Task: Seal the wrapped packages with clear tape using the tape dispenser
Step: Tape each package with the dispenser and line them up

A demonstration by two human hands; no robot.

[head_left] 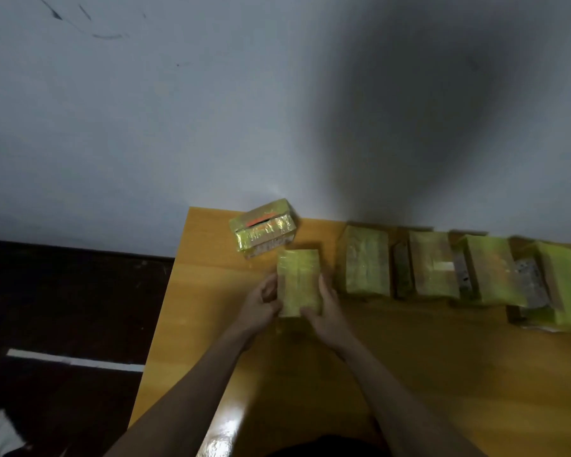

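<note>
A yellow-green wrapped package [299,282] lies on the wooden table [409,357], held from both sides. My left hand [261,305] grips its left edge and my right hand [327,311] grips its right edge and near corner. Just behind it sits another shiny yellow package [264,234] with an orange strip on top, tilted. To the right stands a row of several more wrapped packages [365,262]. No tape dispenser shows in this view.
The table's left edge [165,311] drops to a dark floor with a white stripe [76,361]. A grey-white wall [211,110] rises right behind the table. Open tabletop lies in front of the row of packages.
</note>
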